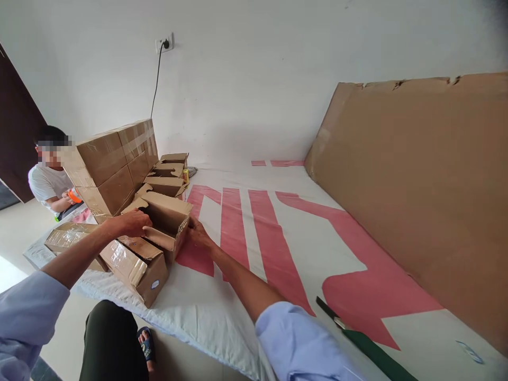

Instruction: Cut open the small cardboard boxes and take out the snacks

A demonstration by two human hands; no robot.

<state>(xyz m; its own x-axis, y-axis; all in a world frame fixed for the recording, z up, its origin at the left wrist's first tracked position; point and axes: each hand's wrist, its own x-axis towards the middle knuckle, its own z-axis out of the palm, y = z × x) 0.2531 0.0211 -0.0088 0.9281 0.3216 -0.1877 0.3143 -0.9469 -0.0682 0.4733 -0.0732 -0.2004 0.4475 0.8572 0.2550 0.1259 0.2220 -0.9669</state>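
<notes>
Box [168, 210] sits open between left hand [134, 223] and right hand [199, 234], both clamped on it.

Open carton [169, 209]: entry from above, through its top. Left of it, I see a taped carton stack [105, 161] blocking; nearer side, a labelled carton [127, 259]. Right, past the right hand [199, 234], a wide lane over the printed sheet [262, 227] to the cardboard panel [416, 174].

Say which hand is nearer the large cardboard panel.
Right. Right hand touches the open carton on the side facing the cardboard panel; left hand, across the carton, is farther.
</notes>
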